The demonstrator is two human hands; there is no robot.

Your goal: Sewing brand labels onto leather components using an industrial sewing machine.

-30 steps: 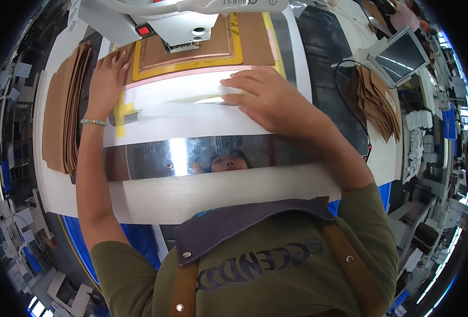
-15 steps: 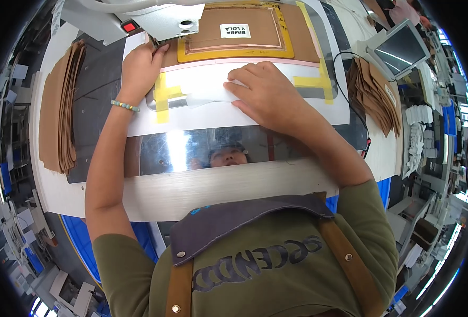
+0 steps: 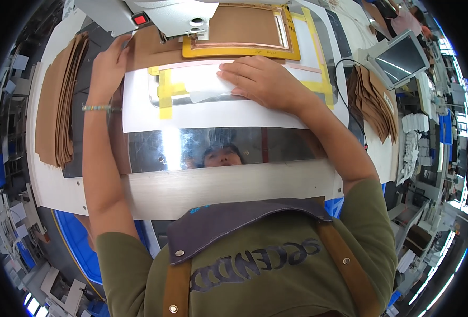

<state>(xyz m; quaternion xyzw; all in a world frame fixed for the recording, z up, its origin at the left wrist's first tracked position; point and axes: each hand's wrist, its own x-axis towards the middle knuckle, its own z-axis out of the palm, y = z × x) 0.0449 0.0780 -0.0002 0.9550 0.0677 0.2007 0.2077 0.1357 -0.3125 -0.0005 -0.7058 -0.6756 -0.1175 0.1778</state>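
My left hand [image 3: 107, 68] grips the left edge of a flat brown fabric panel [image 3: 152, 46], thumb and fingers closed on it. The panel runs right, beneath the machine head [image 3: 183, 18] and a yellow rectangular frame [image 3: 239, 53]. My right hand [image 3: 263, 82] lies palm down with fingers stretched out over the white sheet [image 3: 205, 79], just in front of the frame. Strips of yellow tape [image 3: 165, 95] hold the clear template there. Part of the panel is hidden under the machine head.
A stack of brown panels [image 3: 59, 100] stands at the left, and another brown pile [image 3: 374, 98] at the right. Behind that pile is a tilted screen [image 3: 403, 58]. A black cable [image 3: 342, 95] curves down the right side. A shiny metal plate [image 3: 234, 148] lies nearest me.
My left hand has moved left with the panel's edge, and the panel has slid left under the frame. The white label no longer shows inside the frame. My right hand has shifted slightly.
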